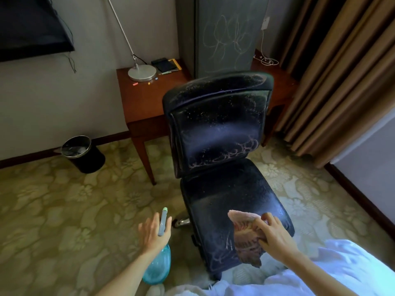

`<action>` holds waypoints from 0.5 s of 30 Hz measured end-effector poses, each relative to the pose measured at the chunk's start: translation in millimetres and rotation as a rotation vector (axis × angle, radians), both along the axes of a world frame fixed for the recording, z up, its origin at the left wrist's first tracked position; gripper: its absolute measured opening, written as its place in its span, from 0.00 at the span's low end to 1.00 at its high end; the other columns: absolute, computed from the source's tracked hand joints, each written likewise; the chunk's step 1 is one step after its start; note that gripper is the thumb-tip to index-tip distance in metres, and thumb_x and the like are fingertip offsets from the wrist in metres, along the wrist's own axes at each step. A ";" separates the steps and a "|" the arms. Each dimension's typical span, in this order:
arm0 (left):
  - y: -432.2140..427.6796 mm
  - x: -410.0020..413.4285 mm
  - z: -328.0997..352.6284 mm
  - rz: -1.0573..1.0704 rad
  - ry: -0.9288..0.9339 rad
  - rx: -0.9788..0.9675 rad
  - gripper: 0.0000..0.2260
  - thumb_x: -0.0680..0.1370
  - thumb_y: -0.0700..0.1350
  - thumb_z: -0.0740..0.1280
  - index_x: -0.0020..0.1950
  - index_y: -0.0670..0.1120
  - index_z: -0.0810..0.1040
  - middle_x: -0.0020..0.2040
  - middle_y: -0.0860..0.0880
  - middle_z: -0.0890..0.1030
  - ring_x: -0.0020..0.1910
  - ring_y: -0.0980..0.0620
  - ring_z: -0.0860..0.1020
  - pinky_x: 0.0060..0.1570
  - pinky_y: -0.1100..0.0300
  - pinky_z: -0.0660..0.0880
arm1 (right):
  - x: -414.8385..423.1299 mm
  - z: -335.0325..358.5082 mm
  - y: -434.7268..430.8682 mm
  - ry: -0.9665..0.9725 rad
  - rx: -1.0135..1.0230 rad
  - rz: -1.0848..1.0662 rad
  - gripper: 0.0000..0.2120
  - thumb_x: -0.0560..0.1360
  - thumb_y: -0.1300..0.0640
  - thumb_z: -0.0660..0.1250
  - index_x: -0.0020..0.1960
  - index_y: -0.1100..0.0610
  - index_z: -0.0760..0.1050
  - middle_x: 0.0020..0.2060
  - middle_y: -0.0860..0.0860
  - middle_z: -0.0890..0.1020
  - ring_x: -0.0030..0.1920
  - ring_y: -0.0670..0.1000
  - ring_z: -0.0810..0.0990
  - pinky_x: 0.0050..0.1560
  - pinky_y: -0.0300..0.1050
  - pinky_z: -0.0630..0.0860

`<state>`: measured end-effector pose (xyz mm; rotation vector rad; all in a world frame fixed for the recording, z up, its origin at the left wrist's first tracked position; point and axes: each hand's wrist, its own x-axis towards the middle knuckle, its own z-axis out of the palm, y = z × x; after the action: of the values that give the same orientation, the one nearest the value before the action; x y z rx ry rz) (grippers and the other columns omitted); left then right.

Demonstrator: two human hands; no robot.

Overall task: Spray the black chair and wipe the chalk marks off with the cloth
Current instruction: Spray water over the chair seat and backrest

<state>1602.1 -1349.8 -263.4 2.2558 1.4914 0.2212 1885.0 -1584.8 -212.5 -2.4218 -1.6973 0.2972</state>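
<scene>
The black chair (220, 133) stands in the middle of the room, facing me. Its backrest is speckled with spray droplets, and pale chalk scribbles run along the backrest's lower edge and the seat's front corner. My left hand (152, 230) holds a teal spray bottle (158, 263) by its neck, left of the seat, with the grey-green nozzle pointing up and away. My right hand (272, 233) grips a crumpled pinkish cloth (245, 236) pressed against the front of the seat.
A wooden desk (136, 103) with a lamp base (142, 72) stands behind the chair. A black bin (82, 154) sits on the patterned carpet at left. A chalk-marked grey cabinet (226, 37) is behind, brown curtains (333, 71) hang at right, and white bedding (320, 274) lies at the bottom right.
</scene>
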 end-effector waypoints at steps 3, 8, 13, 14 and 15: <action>6.1 -29.0 -3.4 -0.165 0.092 -0.047 0.30 0.70 0.69 0.45 0.49 0.48 0.75 0.41 0.49 0.77 0.46 0.46 0.76 0.51 0.50 0.69 | -26.9 -0.8 10.8 0.031 0.001 0.000 0.33 0.54 0.62 0.79 0.56 0.48 0.70 0.47 0.50 0.69 0.39 0.53 0.75 0.30 0.38 0.69; 17.0 -68.0 -14.3 -0.358 0.108 -0.102 0.29 0.71 0.68 0.47 0.53 0.49 0.74 0.44 0.49 0.75 0.47 0.46 0.75 0.51 0.50 0.72 | -71.3 -5.4 17.7 0.056 0.001 -0.064 0.34 0.55 0.64 0.77 0.57 0.49 0.69 0.47 0.51 0.70 0.40 0.56 0.74 0.31 0.46 0.75; 24.2 -95.9 -36.7 -0.641 0.262 -0.093 0.24 0.73 0.66 0.50 0.51 0.50 0.75 0.43 0.52 0.77 0.43 0.50 0.75 0.45 0.53 0.72 | -120.5 -13.0 3.3 0.051 -0.010 -0.162 0.36 0.52 0.66 0.78 0.57 0.51 0.71 0.43 0.54 0.73 0.37 0.56 0.74 0.30 0.46 0.73; 23.5 -99.5 -37.0 -0.702 0.290 -0.095 0.21 0.73 0.64 0.53 0.46 0.51 0.76 0.38 0.53 0.77 0.39 0.51 0.76 0.39 0.54 0.73 | -129.7 -13.6 -0.7 0.061 -0.016 -0.181 0.36 0.53 0.66 0.78 0.58 0.51 0.70 0.43 0.54 0.74 0.38 0.57 0.74 0.30 0.45 0.73; 23.4 -103.0 -37.5 -0.734 0.302 -0.090 0.18 0.73 0.62 0.55 0.43 0.52 0.76 0.35 0.55 0.76 0.35 0.52 0.76 0.34 0.57 0.73 | -139.0 -13.5 -5.0 0.065 -0.025 -0.201 0.37 0.54 0.67 0.77 0.59 0.50 0.70 0.44 0.54 0.74 0.38 0.57 0.75 0.30 0.45 0.73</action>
<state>1499.0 -1326.4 -300.9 2.6632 0.6755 -0.4109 1746.0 -1589.8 -226.0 -2.5451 -1.4181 0.3663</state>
